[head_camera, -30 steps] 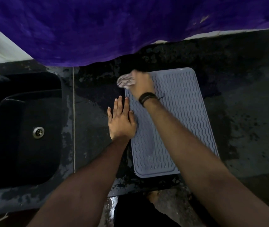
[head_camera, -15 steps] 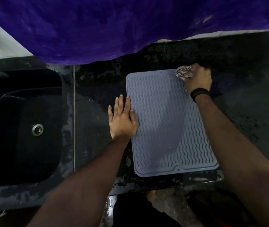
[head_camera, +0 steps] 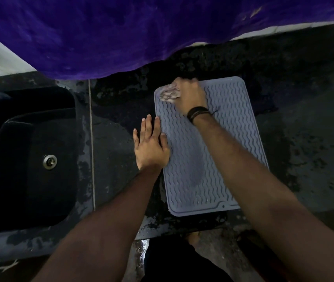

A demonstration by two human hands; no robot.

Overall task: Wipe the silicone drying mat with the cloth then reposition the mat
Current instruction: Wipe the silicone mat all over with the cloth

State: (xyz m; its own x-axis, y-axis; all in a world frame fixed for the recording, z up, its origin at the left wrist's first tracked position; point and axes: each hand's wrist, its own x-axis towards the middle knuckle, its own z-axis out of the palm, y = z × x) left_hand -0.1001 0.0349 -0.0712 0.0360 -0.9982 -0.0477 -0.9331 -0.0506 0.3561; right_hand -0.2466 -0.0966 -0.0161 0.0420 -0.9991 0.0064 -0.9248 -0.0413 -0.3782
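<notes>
A grey silicone drying mat (head_camera: 233, 139) with wavy ridges lies flat on the dark countertop (head_camera: 304, 149). My right hand (head_camera: 190, 96) grips a crumpled pale cloth (head_camera: 169, 93) and presses it on the mat's far left corner. A black band circles that wrist. My left hand (head_camera: 151, 145) lies flat with straight fingers across the mat's left edge, partly on the counter. My right forearm crosses the mat and hides part of its right side.
A dark sink (head_camera: 34, 159) with a metal drain (head_camera: 49, 161) sits left of the mat. A purple fabric (head_camera: 141, 31) hangs over the back of the counter. The counter's front edge (head_camera: 182, 231) runs just below the mat, with floor beneath.
My right hand with the cloth has swept from the mat's far right corner back to its far left corner. My left hand has stayed on the left edge.
</notes>
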